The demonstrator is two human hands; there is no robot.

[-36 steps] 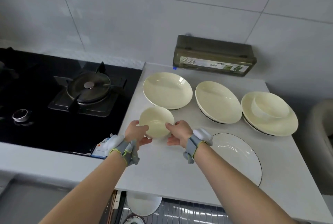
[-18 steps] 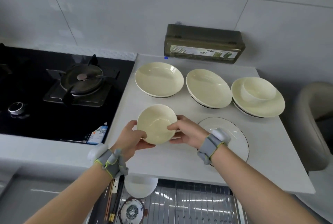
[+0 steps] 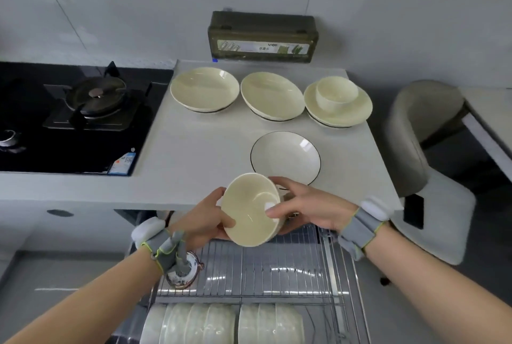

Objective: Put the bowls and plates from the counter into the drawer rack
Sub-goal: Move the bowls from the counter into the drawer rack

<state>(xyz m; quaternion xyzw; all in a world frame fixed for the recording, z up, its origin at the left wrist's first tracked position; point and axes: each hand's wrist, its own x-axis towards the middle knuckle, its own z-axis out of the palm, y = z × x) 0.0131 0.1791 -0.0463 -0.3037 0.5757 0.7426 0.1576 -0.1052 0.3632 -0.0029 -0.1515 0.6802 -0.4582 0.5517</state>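
In the lower middle of the frame, the cream bowl is hanging tilted above the drawer rack, just in front of the table edge. The left hand and right hand are gripping it, thumbs inside the rim, fingers curling round its outside.

I note glossy glazed ceramic bowl, shiny wire-metal rack, matt pale counter, glossy black glass hob.
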